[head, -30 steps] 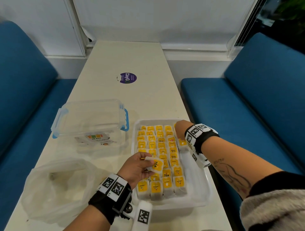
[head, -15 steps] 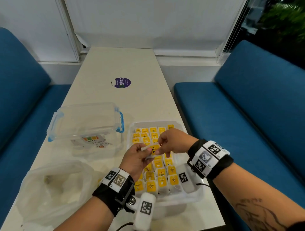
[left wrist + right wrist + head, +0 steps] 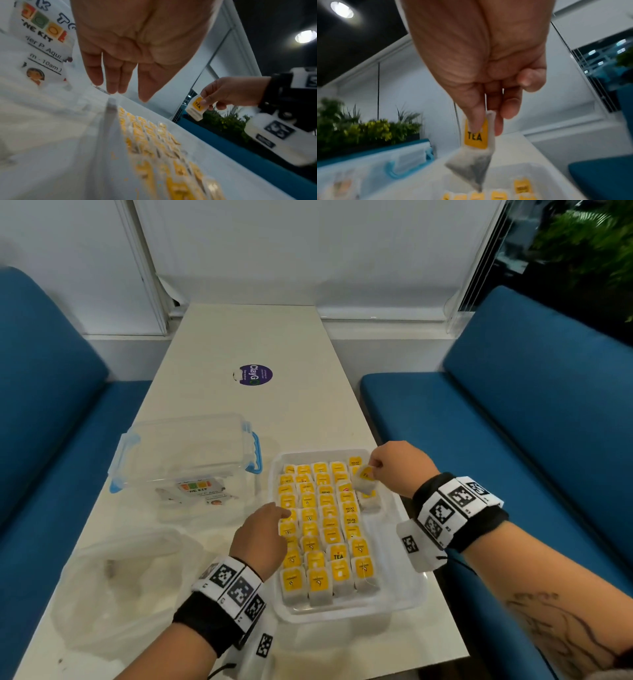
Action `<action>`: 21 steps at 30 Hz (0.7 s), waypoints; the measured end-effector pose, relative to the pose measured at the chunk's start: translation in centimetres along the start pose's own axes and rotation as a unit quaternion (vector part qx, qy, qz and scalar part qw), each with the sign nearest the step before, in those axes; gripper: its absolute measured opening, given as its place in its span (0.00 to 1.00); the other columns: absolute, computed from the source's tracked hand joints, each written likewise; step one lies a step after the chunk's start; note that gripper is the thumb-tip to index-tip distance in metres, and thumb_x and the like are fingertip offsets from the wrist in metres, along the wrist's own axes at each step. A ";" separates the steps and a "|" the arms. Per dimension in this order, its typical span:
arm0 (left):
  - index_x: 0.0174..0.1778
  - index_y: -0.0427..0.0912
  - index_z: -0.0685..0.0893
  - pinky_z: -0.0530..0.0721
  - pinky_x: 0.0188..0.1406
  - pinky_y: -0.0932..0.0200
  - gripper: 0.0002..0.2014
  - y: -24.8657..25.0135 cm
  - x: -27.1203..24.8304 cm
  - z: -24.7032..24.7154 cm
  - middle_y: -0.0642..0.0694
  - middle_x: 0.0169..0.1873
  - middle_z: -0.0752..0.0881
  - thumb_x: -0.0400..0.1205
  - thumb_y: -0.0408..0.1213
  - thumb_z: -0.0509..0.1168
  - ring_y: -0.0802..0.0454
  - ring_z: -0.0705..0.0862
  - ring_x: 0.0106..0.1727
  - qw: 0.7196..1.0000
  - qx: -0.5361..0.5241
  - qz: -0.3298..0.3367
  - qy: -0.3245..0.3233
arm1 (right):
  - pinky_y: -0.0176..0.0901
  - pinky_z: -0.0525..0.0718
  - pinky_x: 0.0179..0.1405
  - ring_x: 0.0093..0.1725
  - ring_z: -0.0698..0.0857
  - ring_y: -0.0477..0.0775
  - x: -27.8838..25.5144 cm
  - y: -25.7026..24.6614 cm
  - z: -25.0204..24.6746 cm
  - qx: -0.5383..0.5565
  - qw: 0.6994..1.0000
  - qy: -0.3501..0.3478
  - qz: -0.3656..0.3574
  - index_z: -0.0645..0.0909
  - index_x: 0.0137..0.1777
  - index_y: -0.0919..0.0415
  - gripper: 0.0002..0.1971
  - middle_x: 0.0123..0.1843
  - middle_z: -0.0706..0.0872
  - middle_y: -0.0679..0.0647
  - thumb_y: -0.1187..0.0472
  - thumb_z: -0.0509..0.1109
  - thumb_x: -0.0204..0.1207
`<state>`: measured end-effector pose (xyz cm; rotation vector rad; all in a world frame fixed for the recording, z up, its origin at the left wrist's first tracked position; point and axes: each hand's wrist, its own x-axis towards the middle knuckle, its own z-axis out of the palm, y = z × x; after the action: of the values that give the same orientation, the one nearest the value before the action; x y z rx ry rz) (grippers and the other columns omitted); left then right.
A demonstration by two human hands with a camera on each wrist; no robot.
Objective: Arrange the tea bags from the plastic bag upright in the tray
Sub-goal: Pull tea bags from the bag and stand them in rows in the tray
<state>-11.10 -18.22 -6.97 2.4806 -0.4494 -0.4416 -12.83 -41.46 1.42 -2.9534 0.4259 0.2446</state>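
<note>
Pinching one tea bag (image 3: pixel 363 481) by its yellow tag between thumb and fingertips of the right hand (image 3: pixel 400 467), bag hanging clear above the far right corner of the tray (image 3: pixel 407 583). Below the pinch, standing upright in rows, the other tea bags (image 3: pixel 322 529). Hovering over the tray's left rim, left hand (image 3: pixel 260 539) empty, fingers straight and loosely together. Lying left of that hand, the plastic bag (image 3: pixel 113 587); beyond it, a clear box (image 3: pixel 185 453) on the table (image 3: pixel 274 344).
</note>
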 end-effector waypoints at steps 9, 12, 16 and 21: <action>0.80 0.51 0.61 0.67 0.76 0.55 0.31 -0.7 -1.0 0.5 0.50 0.83 0.53 0.81 0.26 0.58 0.50 0.63 0.80 0.995 0.087 0.009 -0.057 | 0.51 0.78 0.61 0.60 0.82 0.58 2.8 0.3 2.9 -0.169 0.961 -0.217 0.012 0.82 0.62 0.61 0.14 0.62 0.84 0.55 0.59 0.67 0.79; 0.79 0.52 0.63 0.68 0.74 0.56 0.31 -0.8 -1.0 0.6 0.51 0.83 0.53 0.81 0.26 0.58 0.50 0.64 0.79 0.995 0.085 0.009 -0.053 | 0.53 0.76 0.64 0.67 0.79 0.58 4.5 0.4 4.9 -0.210 0.940 -0.268 -0.012 0.79 0.68 0.58 0.20 0.66 0.82 0.53 0.56 0.71 0.76; 0.79 0.53 0.64 0.71 0.73 0.55 0.31 -0.9 -1.1 0.7 0.51 0.83 0.52 0.80 0.25 0.57 0.50 0.65 0.79 0.996 0.079 0.006 -0.051 | 0.55 0.79 0.55 0.56 0.84 0.56 7.8 1.8 7.6 -0.260 0.937 -0.233 0.005 0.80 0.47 0.53 0.12 0.47 0.82 0.46 0.52 0.77 0.68; 0.78 0.54 0.65 0.71 0.72 0.56 0.31 -0.9 -1.1 0.8 0.52 0.83 0.52 0.80 0.25 0.58 0.51 0.65 0.79 0.997 0.068 0.002 -0.048 | 0.59 0.64 0.71 0.60 0.81 0.56 6.0 -0.6 5.5 -0.251 0.951 -0.180 0.015 0.71 0.44 0.55 0.07 0.36 0.75 0.49 0.62 0.68 0.76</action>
<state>-12.22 -17.45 -7.85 2.5966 -0.5400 -0.5471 -7.74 -41.53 -4.95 -3.2699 0.4051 1.0149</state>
